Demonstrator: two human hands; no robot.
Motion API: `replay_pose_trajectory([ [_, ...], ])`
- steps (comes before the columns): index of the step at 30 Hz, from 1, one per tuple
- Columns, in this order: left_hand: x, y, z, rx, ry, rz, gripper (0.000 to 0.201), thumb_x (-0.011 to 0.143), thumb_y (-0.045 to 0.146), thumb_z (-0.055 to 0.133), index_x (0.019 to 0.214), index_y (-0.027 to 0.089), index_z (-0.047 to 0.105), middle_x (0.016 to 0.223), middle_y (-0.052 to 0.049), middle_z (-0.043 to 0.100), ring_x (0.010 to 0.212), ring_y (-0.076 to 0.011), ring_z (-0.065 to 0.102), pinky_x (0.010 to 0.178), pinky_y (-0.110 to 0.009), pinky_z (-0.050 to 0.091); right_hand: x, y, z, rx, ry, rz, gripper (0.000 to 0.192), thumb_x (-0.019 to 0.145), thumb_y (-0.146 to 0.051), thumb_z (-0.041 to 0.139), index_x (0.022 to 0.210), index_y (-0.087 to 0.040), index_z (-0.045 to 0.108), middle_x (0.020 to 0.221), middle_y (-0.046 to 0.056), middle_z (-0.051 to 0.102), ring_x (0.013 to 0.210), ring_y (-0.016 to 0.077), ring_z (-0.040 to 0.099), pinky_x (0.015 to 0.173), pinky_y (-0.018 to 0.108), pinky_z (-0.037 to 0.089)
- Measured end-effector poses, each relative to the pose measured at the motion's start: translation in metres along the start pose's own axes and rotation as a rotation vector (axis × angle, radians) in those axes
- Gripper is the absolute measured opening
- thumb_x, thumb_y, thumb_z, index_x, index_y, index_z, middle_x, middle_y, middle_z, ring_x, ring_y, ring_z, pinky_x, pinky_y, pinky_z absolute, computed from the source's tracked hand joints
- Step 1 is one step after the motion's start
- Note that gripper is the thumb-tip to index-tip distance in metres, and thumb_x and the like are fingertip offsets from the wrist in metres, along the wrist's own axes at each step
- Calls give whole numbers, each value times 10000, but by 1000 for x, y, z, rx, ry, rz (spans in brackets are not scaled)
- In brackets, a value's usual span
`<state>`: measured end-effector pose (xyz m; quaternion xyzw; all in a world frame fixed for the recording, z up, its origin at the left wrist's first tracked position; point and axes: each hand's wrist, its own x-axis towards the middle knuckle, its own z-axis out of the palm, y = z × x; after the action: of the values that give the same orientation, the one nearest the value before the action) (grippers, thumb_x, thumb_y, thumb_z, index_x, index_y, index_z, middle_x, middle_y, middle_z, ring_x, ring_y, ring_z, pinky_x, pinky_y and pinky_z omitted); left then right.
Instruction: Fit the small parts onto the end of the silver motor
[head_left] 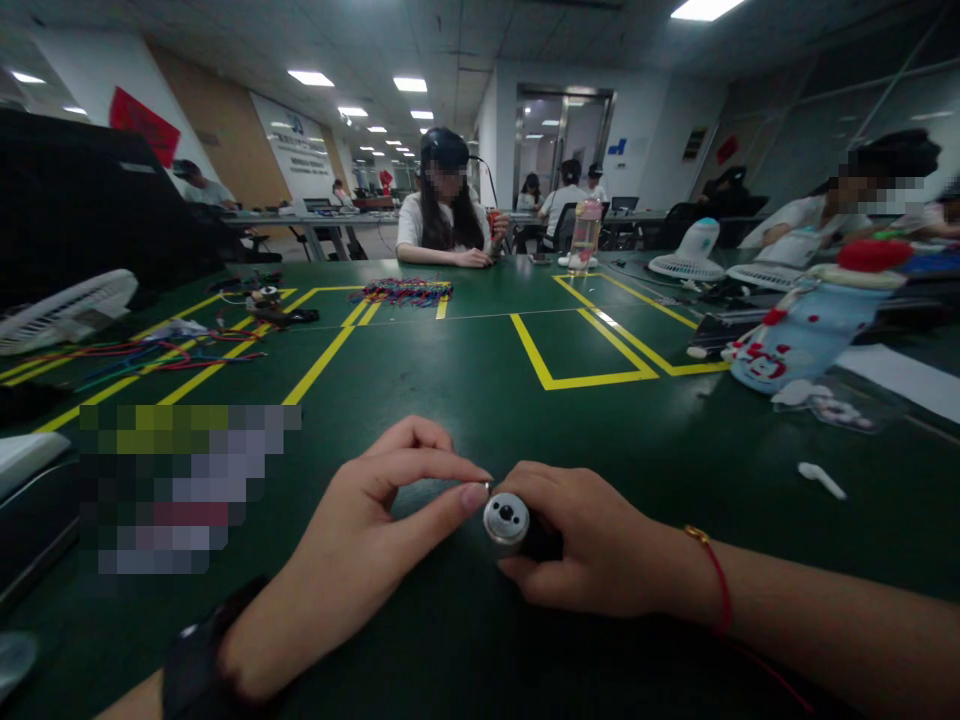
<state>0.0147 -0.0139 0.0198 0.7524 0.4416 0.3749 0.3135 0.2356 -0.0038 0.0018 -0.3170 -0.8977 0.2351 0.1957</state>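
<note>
The small cylindrical metal part (506,520) sits in the right hand (600,545), its silver round face turned toward the left hand (375,540), fingers curled round its dark body. The left hand pinches thumb and forefinger together at the part's upper rim — whether a tiny piece sits between the tips cannot be told. Both hands rest low on the green surface (480,400). Ahead of the hands lies open room up to the yellow tape lines (577,380). A white earbud (821,480) lies well right of the right hand; coloured wires (150,355) lie far left and ahead.
</note>
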Motion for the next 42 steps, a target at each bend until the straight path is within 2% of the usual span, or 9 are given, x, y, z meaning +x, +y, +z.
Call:
replay_pose_trajectory([
  [6, 3, -23, -12, 162, -323, 50, 100, 843, 350, 663, 871, 316, 753, 943, -8, 548, 922, -193, 524, 834, -325, 433, -1, 0, 0, 28, 10, 5, 280, 724, -251, 652, 986, -179, 584, 898, 28, 597, 726, 141, 512, 623, 249, 390],
  [9, 3, -27, -8, 243, -405, 90, 94, 839, 364, 668, 845, 318, 750, 936, -4, 559, 929, -196, 520, 835, -329, 418, -1, 1, 1, 45, 24, 5, 278, 722, -243, 653, 982, -178, 580, 910, 29, 596, 727, 139, 510, 622, 247, 389],
  [16, 5, -27, -10, 193, -399, 41, 128, 854, 364, 649, 956, 335, 722, 961, 4, 566, 939, -190, 542, 839, -314, 425, -3, 2, -1, 37, 5, 11, 293, 722, -251, 653, 996, -180, 578, 901, 21, 589, 717, 134, 500, 615, 247, 382],
  [23, 16, -47, -28, 210, -86, -149, 255, 916, 425, 524, 885, 222, 676, 970, -21, 637, 902, -206, 600, 816, -330, 453, -2, 0, -4, 33, -20, 32, 275, 737, -270, 649, 989, -182, 581, 915, 25, 590, 742, 142, 502, 634, 254, 390],
  [26, 17, -52, -31, 223, -38, -201, 288, 922, 453, 499, 915, 213, 658, 961, -31, 643, 888, -215, 603, 788, -341, 463, -3, -1, -5, 32, -21, 29, 290, 737, -276, 653, 1001, -183, 577, 926, 20, 588, 752, 138, 502, 637, 251, 390],
  [31, 17, -54, -29, 243, -127, -101, 239, 910, 424, 530, 919, 230, 669, 1014, -28, 620, 954, -217, 581, 867, -372, 447, -2, 0, -3, 27, -14, 36, 287, 733, -273, 655, 993, -186, 573, 912, 7, 579, 726, 126, 489, 618, 245, 379],
  [34, 14, -48, -26, 298, -267, -6, 175, 857, 398, 619, 964, 271, 675, 1059, -16, 592, 1024, -229, 538, 919, -396, 416, -1, 0, -3, 23, -11, 37, 295, 725, -267, 658, 996, -185, 574, 907, 5, 576, 714, 123, 483, 610, 243, 373],
  [37, 7, -36, -20, 322, -397, 55, 237, 780, 380, 716, 1000, 307, 670, 1106, -6, 565, 1073, -244, 494, 948, -416, 386, -2, 0, -2, 27, -13, 34, 301, 718, -262, 661, 997, -186, 576, 903, 3, 574, 709, 121, 481, 604, 241, 368],
  [42, -2, -23, -7, 201, -432, 93, 79, 822, 305, 693, 898, 289, 704, 1030, 5, 578, 1001, -203, 530, 892, -337, 407, -2, 0, -2, 25, -8, 31, 294, 718, -262, 660, 989, -186, 576, 894, 4, 573, 710, 122, 483, 605, 240, 368],
])
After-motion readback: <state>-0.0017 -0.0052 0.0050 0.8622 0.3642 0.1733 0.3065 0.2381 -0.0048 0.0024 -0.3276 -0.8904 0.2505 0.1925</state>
